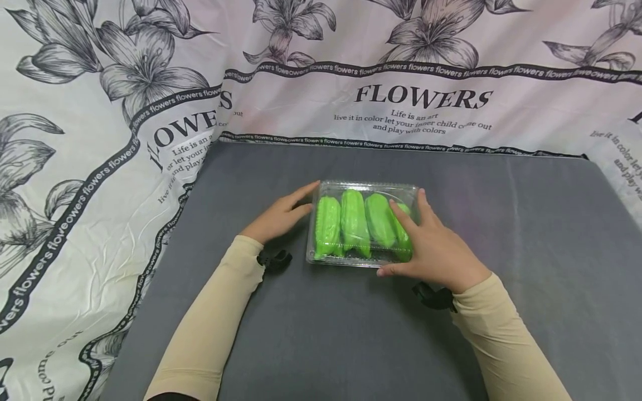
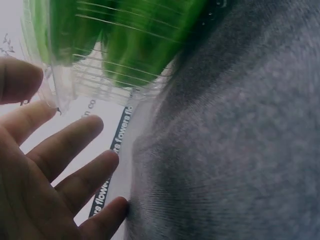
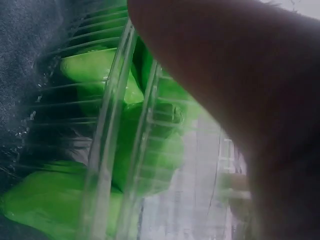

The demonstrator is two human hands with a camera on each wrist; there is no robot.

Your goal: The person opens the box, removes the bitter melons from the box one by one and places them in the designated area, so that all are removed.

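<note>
A clear plastic box [image 1: 325, 259] with a lid lies on the grey table, holding several plump, elongated bright green pieces [image 1: 354, 220] side by side. At the box's left side, my left hand [image 1: 276, 219] touches the edge near the far corner with thumb and index finger. In the left wrist view, the other fingers of that hand [image 2: 40, 175] are extended and apart. My right hand [image 1: 433, 250] grips the right end, thumb along the front edge and fingers spread over the lid and right side. The right thumb [image 3: 200, 65] hides part of the box in the right wrist view.
The grey table surface [image 1: 341, 340] stretches around the box. White cloth [image 1: 281, 106] printed with flowers and lettering hangs behind the table and along its left side. Dark bands [image 1: 275, 260] sit at both wrists, by the beige sleeves [image 1: 210, 312].
</note>
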